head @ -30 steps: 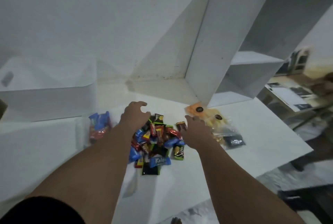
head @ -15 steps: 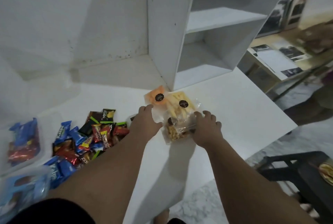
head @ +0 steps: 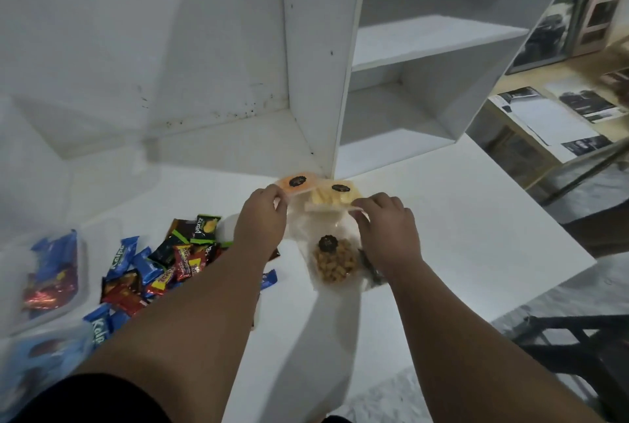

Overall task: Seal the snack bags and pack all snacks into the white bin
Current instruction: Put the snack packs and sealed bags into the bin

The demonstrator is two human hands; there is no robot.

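- The fingers (head: 277,199) of the left hand (head: 260,223) are curled and pinch the left end of the top strip of a clear bag (head: 335,264). The right hand (head: 388,230) pinches the right end.
- The clear bag, holding brown snacks under a dark round label, lies on the white table (head: 469,235) between the wrists.
- An orange bag (head: 296,181) and a yellow bag (head: 335,194) lie just beyond it, against the foot of the shelf unit (head: 323,65), partly covered by the fingertips.
- A dark packet (head: 369,269) is mostly hidden under the right wrist.
- The left forearm covers part of the pile of wrapped snacks (head: 177,259). A clear tub (head: 83,273) at the left is blurred and cut off.
- Half a second ago both hands lay at the bag's sides; a second ago they were over the pile.
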